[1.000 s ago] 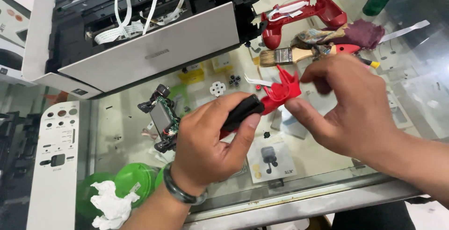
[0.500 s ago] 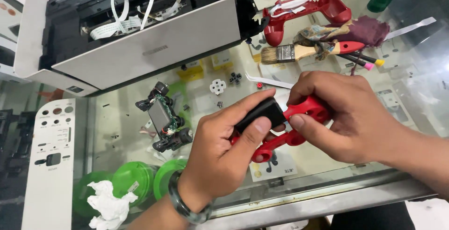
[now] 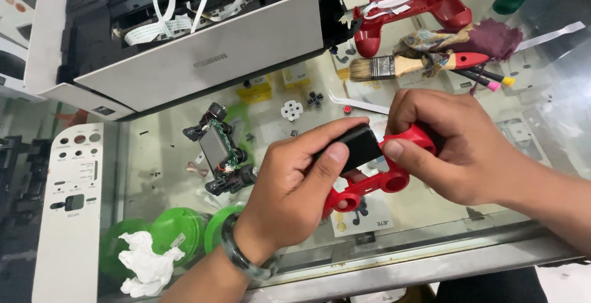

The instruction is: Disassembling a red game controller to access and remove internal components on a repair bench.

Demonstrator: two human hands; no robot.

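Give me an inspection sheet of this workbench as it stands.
Surface: glass counter top, small parts scattered on it.
Job's things: red controller shell with a black panel, held over the counter.
Clutter: paintbrush, second red shell, circuit board assembly, white panel, green rolls under the glass.
Grippers: left hand pinches the black panel; right hand grips the shell's red end.
Cables: white ribbon cables in the opened printer.
Surroundings: metal counter edge.
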